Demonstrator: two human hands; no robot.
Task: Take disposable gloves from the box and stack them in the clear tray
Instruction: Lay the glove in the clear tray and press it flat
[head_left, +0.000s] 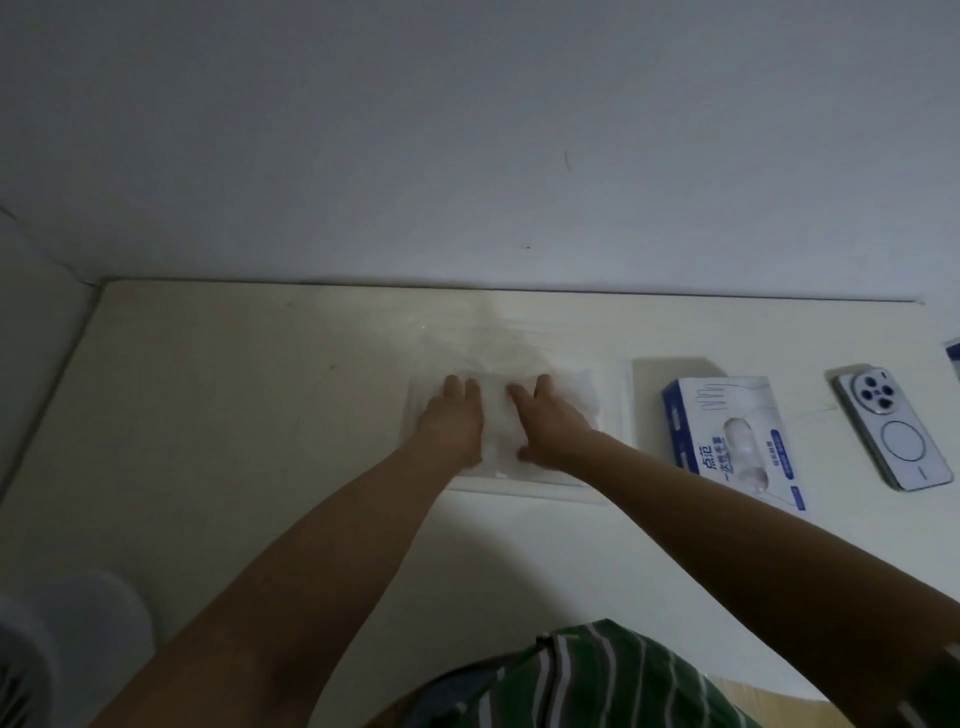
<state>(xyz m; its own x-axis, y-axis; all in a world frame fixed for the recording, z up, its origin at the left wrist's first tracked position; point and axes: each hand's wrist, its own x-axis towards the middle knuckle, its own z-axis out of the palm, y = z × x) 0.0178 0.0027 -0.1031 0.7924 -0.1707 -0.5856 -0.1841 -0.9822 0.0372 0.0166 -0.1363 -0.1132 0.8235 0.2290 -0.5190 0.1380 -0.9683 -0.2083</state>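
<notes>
A clear tray (621, 410) lies flat in the middle of the pale table, hard to make out against it. Inside it is a stack of thin white disposable gloves (571, 395). My left hand (452, 421) and my right hand (548, 426) lie side by side, palms down with straight fingers, pressing on the gloves. To the right of the tray stands the white-and-blue glove box (727, 441), with a glove showing in its top opening.
A phone (893, 431) lies camera side up at the right, beyond the box. A blue-and-white corner (953, 358) shows at the right edge. The table (234, 415) meets the wall at the back. A pale round object (78, 639) sits at lower left.
</notes>
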